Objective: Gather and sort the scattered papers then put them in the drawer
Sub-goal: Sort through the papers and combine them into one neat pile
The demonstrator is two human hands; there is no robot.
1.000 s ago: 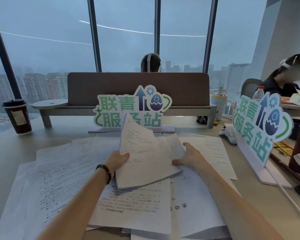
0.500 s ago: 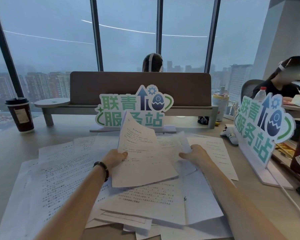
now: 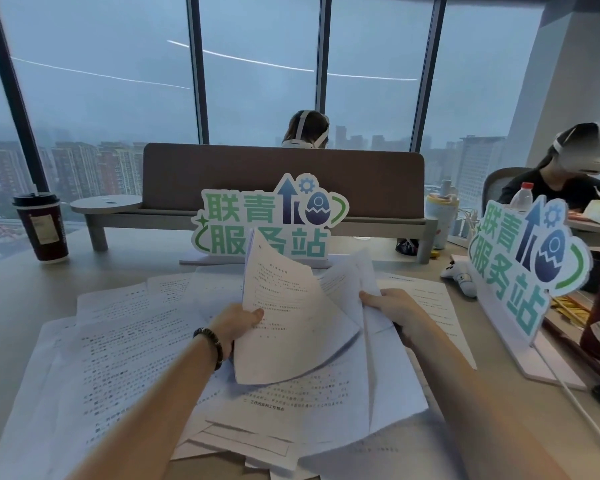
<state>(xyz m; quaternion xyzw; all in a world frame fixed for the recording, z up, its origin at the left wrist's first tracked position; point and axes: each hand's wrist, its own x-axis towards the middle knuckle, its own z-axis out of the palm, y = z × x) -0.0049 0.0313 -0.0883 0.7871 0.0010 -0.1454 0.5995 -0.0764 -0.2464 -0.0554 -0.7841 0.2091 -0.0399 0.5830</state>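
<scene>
Since earlier frame: held sheets [image 3: 284,327] lifted higher, fanned wider. Left hand [image 3: 238,322] grip pinched on sheets; right hand [image 3: 392,311] clamped on second bundle. Scattered papers [image 3: 125,355] spread over tabletop [image 3: 11,299]. Advised: edges squared before stacking. Drawer unseen.

1. Green standing sign [image 3: 269,220] behind the scattered papers [image 3: 125,341] reads "联青服务站".
2. Second sign [image 3: 523,268], right of the papers, reads the same.
3. The papers' print is mostly too small to read.

Right hand [image 3: 394,315] – lifted sheets [image 3: 352,282] (now pinched) w/ thumb.
</scene>
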